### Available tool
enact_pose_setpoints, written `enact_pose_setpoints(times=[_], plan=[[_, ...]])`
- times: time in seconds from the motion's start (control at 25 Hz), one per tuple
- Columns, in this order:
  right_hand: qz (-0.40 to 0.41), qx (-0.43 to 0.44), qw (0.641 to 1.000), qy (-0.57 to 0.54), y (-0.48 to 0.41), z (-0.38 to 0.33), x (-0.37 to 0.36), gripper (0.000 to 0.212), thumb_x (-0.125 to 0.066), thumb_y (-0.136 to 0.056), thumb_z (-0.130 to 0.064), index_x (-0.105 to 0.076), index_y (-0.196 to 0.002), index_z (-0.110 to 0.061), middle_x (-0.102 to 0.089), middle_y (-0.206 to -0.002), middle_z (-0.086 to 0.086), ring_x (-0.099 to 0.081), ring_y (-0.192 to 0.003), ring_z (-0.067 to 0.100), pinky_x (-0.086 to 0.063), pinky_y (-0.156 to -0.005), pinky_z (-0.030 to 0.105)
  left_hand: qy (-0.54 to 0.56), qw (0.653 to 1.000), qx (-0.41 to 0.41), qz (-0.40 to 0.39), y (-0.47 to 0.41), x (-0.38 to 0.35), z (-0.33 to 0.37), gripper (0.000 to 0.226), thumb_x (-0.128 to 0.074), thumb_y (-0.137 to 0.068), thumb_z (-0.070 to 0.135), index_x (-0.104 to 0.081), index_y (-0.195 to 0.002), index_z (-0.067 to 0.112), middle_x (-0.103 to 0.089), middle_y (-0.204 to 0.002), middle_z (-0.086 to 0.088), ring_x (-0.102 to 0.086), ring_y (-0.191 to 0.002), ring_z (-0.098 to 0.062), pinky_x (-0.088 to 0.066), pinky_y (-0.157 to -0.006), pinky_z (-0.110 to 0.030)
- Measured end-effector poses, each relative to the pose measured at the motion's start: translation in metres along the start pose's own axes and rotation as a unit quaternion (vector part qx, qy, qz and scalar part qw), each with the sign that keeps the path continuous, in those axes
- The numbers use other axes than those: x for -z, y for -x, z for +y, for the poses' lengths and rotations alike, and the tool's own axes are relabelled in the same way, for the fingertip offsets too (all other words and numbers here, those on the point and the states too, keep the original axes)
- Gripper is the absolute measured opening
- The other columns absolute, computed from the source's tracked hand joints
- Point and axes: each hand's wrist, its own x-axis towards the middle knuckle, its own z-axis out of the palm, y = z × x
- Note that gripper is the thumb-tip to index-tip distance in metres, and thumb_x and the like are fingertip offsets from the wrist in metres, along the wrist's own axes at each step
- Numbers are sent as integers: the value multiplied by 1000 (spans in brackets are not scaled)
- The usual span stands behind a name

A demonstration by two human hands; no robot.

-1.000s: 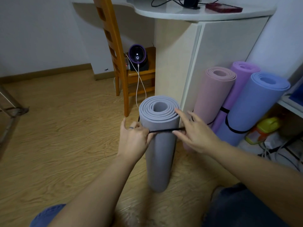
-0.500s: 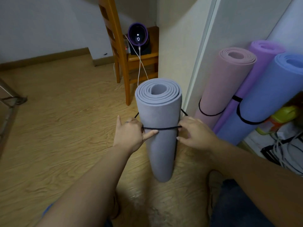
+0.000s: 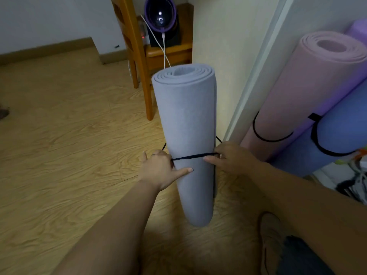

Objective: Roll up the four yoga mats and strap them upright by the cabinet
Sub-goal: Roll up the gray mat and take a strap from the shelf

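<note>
Four rolled foam yoga mats are in view, and three of them already wear a strap. The fourth, a pale grey-lilac rolled mat (image 3: 186, 135), stands on end on the wood-grain floor (image 3: 59, 135) directly in front of the person, just beside the corner of the cream cabinet (image 3: 228, 56), spiral end up. One thin black cord (image 3: 190, 156) crosses its front below the middle, pulled straight between the two hands, and runs on behind the roll at both sides. The left hand (image 3: 158, 167) grasps the cord at the mat's left edge with fingers curled in, its thumb lying straight on the mat just under the cord. The right hand (image 3: 232, 157) pinches the cord at the mat's right edge, one finger laid flat on the mat. Past the cabinet's corner lean the other three: a dusty pink rolled mat (image 3: 309, 86) ringed by one black loop (image 3: 268, 140), a blue rolled mat (image 3: 345, 128) ringed by a second loop (image 3: 327, 153), and a purple rolled mat (image 3: 358, 30) wedged between and behind them, wearing a black band (image 3: 314, 117). One wooden chair (image 3: 139, 56) stands behind the grey-lilac mat, carrying one round purple-rimmed device (image 3: 159, 14) with one white cable (image 3: 158, 42) plugged in. One light shoe (image 3: 272, 235) shows at lower right.
</note>
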Motion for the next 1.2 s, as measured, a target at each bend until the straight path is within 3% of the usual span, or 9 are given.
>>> enact_pose_setpoints(times=[0.12, 0.2, 0.32, 0.52, 0.68, 0.88, 1.04, 1.12, 1.2], plan=[[-26, -21, 999, -35, -9, 9, -18, 48, -39, -84, -67, -53, -63, -26, -46, -61, -11, -45, -57, 2, -30, -54, 20, 15, 999, 10, -31, -13, -25, -11, 58, -41, -71, 84, -51, -75, 27, -59, -88, 4, -49, -107, -17, -29, -106, -53], [-80, -43, 994, -53, -8, 17, -33, 44, -41, -87, -64, -65, -92, -26, -52, -76, -15, -50, -74, 1, -39, -65, 21, 80, 995, 25, -61, -14, -38, -13, 59, -42, -70, 84, -54, -71, 27, -58, -82, 2, -56, -95, -19, -43, -93, -47], [-104, -54, 989, -87, -4, 32, -48, 80, -38, -76, -79, -55, -132, -25, -58, -116, -11, -52, -105, 4, -45, -93, 26, 227, 965, 63, -112, -17, -48, -6, 58, -54, -72, 77, -71, -81, 22, -64, -76, 4, -60, -76, -13, -47, -64, -29], [28, 7, 999, -30, 4, 32, -49, 44, -50, -85, -59, -61, -74, -18, -56, -71, -7, -50, -69, 3, -44, -66, 27, 185, 982, 2, -45, -12, -50, -4, 53, -61, -77, 66, -73, -85, 15, -68, -82, 2, -60, -77, -11, -49, -69, -31], [8, 63, 997, 34, 30, 30, -48, 81, -25, -83, -77, -72, -96, -13, -67, -99, 3, -56, -98, 15, -49, -85, 37, 249, 964, -80, -43, 17, -46, -12, 27, -72, -81, 40, -72, -100, 21, -67, -102, 10, -62, -85, -3, -50, -78, -22], [-70, 77, 980, 171, 50, 27, -48, 101, 2, -86, -74, -74, -103, -10, -69, -112, 11, -60, -108, 29, -48, -89, 41, 379, 923, 33, 57, 51, -5, 2, 19, -57, -90, 8, -66, -93, 25, -69, -89, 9, -66, -77, -16, -49, -70, -25], [-138, 102, 956, 237, 71, 8, -47, 104, 16, -83, -70, -67, -117, -17, -64, -122, 3, -49, -119, 25, -37, -101, 38, 534, 821, 63, 193, 55, 81, 39, 33, -47, -92, 50, -61, -113, 27, -64, -112, 9, -58, -106, -9, -47, -93, -39], [-125, 132, 958, 222, 88, -11, -43, 79, -3, -92, -56, -62, -125, -14, -59, -129, 3, -45, -123, 23, -32, -101, 31, 570, 814, 31, 105, 59, 116, 49, 76, -42, -73, 82, -53, -130, 32, -60, -126, 10, -56, -116, -12, -44, -95, -47], [-91, 167, 957, 218, 101, -19, -40, 51, -31, -97, -40, -68, -110, -7, -64, -115, 8, -56, -111, 23, -38, -93, 26, 550, 835, 17, -3, 71, 138, 56, 80, -47, -68, 85, -53, -129, 34, -65, -120, 4, -62, -109, -19, -47, -92, -56]])
